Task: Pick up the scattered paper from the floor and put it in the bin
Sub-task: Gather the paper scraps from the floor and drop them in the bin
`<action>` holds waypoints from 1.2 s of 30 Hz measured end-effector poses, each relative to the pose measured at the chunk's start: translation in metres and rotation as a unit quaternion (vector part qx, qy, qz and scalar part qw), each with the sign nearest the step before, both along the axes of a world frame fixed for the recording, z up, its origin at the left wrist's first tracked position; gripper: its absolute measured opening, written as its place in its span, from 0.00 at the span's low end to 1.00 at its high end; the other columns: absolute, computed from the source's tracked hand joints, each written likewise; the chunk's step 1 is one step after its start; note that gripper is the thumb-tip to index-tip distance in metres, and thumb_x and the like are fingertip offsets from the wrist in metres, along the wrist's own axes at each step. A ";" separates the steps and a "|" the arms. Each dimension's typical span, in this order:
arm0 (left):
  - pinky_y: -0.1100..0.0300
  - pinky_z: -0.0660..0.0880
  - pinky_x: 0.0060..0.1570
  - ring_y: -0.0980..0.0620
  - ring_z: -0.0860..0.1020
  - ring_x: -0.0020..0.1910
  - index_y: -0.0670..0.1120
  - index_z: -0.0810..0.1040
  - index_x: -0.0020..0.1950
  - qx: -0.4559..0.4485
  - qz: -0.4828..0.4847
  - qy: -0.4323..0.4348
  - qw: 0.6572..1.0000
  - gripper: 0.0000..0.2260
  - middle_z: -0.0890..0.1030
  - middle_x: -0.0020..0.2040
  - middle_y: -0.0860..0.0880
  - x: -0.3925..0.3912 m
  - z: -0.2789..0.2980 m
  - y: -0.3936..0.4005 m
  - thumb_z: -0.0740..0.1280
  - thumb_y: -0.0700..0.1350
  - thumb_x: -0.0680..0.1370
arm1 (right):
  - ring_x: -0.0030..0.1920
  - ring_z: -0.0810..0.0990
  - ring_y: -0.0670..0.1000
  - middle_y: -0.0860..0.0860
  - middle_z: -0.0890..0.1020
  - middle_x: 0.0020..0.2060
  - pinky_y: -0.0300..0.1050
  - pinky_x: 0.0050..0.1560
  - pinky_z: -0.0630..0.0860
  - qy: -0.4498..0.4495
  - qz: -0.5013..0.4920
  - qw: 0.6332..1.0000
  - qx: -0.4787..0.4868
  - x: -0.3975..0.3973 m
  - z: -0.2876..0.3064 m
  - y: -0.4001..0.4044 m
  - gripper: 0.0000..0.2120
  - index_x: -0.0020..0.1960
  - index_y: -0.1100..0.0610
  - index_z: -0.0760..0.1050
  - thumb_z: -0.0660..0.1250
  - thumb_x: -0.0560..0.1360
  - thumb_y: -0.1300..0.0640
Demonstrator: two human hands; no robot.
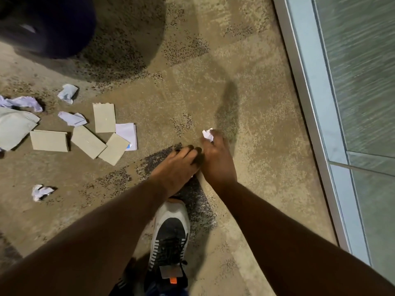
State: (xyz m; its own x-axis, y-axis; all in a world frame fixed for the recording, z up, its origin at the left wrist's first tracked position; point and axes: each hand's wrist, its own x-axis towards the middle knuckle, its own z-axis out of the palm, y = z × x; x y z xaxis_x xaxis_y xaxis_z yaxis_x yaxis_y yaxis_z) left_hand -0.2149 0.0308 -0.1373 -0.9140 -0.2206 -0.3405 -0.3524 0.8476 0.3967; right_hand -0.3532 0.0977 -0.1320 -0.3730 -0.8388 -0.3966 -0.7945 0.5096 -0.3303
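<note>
My right hand is closed around a small crumpled white paper ball that sticks out past the fingertips, low over the carpet. My left hand is right beside it with curled fingers touching the right hand; a sliver of white shows under it, and what it holds is hidden. Left of the hands lie several flat beige cards, a white sheet and crumpled white papers. The dark bin stands at the top left, blurred.
A glass wall with a metal frame runs along the right side. My black and white shoe is planted below the hands. A large pale crumpled sheet lies at the left edge. The floor is brown speckled carpet.
</note>
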 end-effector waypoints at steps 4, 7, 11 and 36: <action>0.52 0.69 0.72 0.44 0.61 0.74 0.43 0.63 0.79 0.072 0.003 -0.028 0.997 0.23 0.62 0.75 0.44 0.002 -0.004 -0.009 0.58 0.39 0.83 | 0.64 0.74 0.60 0.61 0.69 0.70 0.52 0.58 0.80 -0.010 -0.017 1.000 0.017 0.017 -0.002 0.005 0.11 0.62 0.62 0.77 0.65 0.80 0.63; 0.50 0.71 0.70 0.43 0.65 0.72 0.44 0.67 0.76 0.108 0.056 -0.047 0.991 0.22 0.65 0.75 0.43 0.008 -0.002 -0.017 0.60 0.40 0.82 | 0.63 0.73 0.61 0.61 0.69 0.69 0.52 0.55 0.80 -0.011 -0.020 1.000 0.012 0.030 0.001 0.007 0.11 0.62 0.60 0.77 0.64 0.81 0.63; 0.57 0.68 0.67 0.45 0.69 0.68 0.43 0.76 0.69 0.088 0.210 -0.037 0.973 0.19 0.72 0.72 0.44 0.018 0.017 -0.030 0.65 0.33 0.78 | 0.60 0.68 0.58 0.61 0.71 0.64 0.56 0.53 0.78 -0.024 -0.037 0.999 -0.012 0.048 0.020 0.005 0.12 0.60 0.61 0.78 0.63 0.78 0.67; 0.78 0.68 0.60 0.50 0.72 0.68 0.43 0.71 0.76 -0.021 0.556 0.273 0.785 0.28 0.70 0.72 0.44 0.109 0.317 -0.280 0.66 0.29 0.76 | 0.79 0.62 0.50 0.52 0.54 0.82 0.39 0.73 0.64 -0.172 0.077 0.961 -0.203 0.126 0.321 -0.298 0.27 0.79 0.49 0.66 0.63 0.82 0.64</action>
State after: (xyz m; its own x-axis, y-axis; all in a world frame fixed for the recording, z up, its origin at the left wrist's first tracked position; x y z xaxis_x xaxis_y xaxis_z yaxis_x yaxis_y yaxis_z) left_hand -0.1059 -0.2490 0.1793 -0.1559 -0.9857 0.0635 -0.6705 0.1529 0.7260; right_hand -0.2271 -0.2000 0.1894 -0.1375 -0.9852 -0.1021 -0.6585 0.1679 -0.7336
